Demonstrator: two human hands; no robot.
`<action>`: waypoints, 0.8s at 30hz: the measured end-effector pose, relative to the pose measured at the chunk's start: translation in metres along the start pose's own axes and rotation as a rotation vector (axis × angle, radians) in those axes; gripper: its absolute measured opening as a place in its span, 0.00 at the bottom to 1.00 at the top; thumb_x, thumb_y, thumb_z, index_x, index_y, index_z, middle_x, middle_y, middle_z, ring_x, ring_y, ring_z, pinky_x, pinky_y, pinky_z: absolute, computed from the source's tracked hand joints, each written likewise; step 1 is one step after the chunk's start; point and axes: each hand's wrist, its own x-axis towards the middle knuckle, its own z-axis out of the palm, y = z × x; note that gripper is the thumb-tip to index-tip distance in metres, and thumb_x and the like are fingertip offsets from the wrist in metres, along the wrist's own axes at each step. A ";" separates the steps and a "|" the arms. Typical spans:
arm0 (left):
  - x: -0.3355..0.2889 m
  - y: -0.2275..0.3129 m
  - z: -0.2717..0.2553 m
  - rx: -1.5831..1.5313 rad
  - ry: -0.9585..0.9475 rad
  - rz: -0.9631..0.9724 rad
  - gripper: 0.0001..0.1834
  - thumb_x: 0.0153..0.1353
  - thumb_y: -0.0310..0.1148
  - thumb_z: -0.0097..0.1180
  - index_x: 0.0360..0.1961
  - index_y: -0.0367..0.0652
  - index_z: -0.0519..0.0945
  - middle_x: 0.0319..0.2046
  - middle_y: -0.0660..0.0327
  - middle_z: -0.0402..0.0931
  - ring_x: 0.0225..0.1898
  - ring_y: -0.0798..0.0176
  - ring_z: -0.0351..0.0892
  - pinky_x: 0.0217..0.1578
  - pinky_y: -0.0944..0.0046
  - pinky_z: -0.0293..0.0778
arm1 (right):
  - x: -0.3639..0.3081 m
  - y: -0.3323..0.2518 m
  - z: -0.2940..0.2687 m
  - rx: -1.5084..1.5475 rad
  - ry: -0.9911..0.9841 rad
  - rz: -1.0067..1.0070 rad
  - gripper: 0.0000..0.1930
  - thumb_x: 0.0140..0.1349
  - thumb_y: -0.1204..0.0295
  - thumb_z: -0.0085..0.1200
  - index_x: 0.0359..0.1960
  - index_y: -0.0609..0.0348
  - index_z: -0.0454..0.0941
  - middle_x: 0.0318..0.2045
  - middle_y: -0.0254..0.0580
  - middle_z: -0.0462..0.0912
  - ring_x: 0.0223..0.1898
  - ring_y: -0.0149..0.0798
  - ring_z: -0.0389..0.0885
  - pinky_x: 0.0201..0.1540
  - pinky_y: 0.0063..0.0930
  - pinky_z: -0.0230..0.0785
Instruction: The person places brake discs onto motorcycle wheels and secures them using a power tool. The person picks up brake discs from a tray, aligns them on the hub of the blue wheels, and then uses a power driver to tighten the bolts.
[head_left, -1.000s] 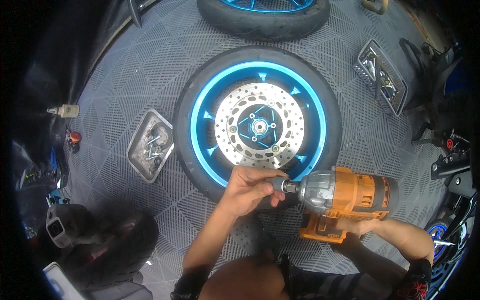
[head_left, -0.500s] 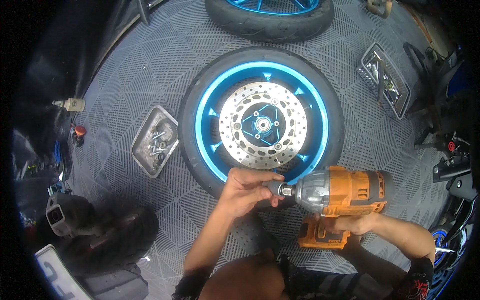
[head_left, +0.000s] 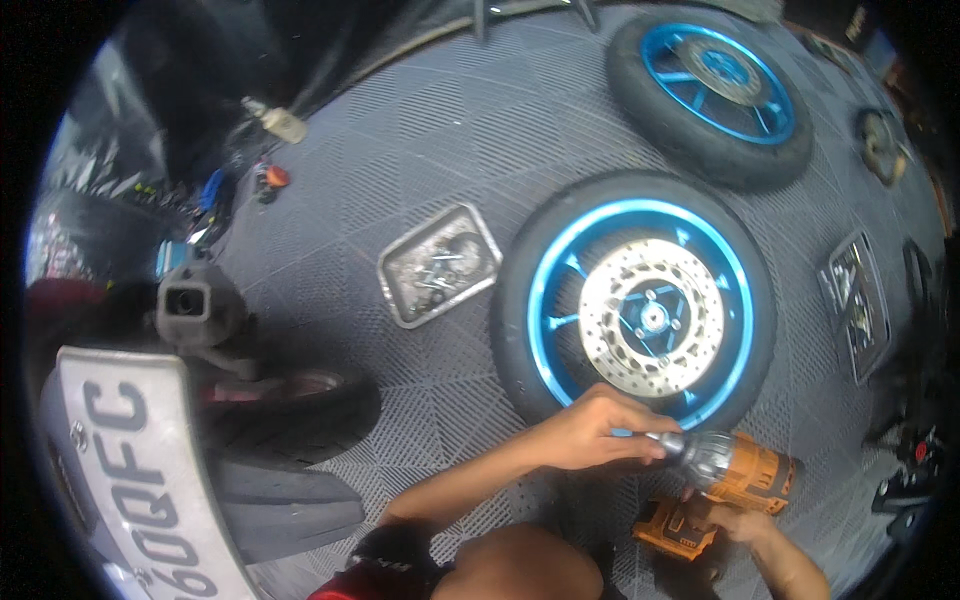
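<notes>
My right hand (head_left: 728,522) is wrapped round the handle of an orange and grey cordless impact wrench (head_left: 755,473), its battery just below. At the wrench's nose my left hand (head_left: 595,432) is closed on the socket, which the fingers mostly hide. Both hands are over the near edge of a motorcycle wheel (head_left: 548,300) lying flat, with a blue rim, black tyre and silver brake disc (head_left: 603,318) facing up. Blur softens the fingers.
A metal tray (head_left: 400,312) of bolts lies left of the wheel. Another blue-rimmed wheel (head_left: 640,100) lies far right, and a grey basket (head_left: 855,345) of tools at right. A motorcycle's rear end, with plate (head_left: 150,470) and exhaust (head_left: 200,305), stands at left.
My view has swung left, so the wheel, tray and wrench sit farther right in the picture. The left hand stays at the wrench's nose and the right on its handle.
</notes>
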 end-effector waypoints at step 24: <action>-0.035 -0.079 -0.222 1.228 1.048 -0.392 0.13 0.69 0.32 0.55 0.41 0.31 0.86 0.35 0.39 0.83 0.37 0.39 0.85 0.39 0.47 0.77 | 0.072 0.117 -0.165 -0.259 1.714 -0.549 0.16 0.64 0.72 0.67 0.50 0.60 0.77 0.46 0.36 0.80 0.49 0.34 0.78 0.57 0.35 0.71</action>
